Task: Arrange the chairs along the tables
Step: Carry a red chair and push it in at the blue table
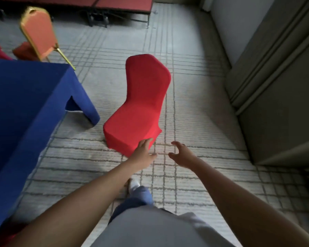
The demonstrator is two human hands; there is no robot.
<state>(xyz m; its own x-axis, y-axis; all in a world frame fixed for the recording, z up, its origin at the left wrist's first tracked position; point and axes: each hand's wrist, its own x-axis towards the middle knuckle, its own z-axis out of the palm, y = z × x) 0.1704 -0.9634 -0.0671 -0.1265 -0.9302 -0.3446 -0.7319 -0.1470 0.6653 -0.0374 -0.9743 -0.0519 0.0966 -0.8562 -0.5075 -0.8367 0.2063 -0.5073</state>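
1. Head view, the grip: neither of my hands holds anything. My left hand [144,150] reaches forward with its fingers straight, the tips at or just touching the near front corner of the red covered chair [138,106]. My right hand [179,152] hovers just beside that corner over the carpet [194,122], fingers loosely curled around nothing.
2. Head view, where things are: the chair stands on the carpet just off the near corner of the table with the blue cloth [25,104], its seat facing me and angled away from the table's edge. A gold-framed chair [38,35] stands uncovered at the table's far end.
3. Doing the step well, as I judge it: the seat corner gives poor purchase on loose fabric. I should take the seat by both side edges, or the backrest top, lift slightly so the cover does not drag, then turn the chair square to the table's long edge.
4. Pose: both arms are stretched out and down ahead of me, forearms converging toward the chair, one foot stepping forward between them.
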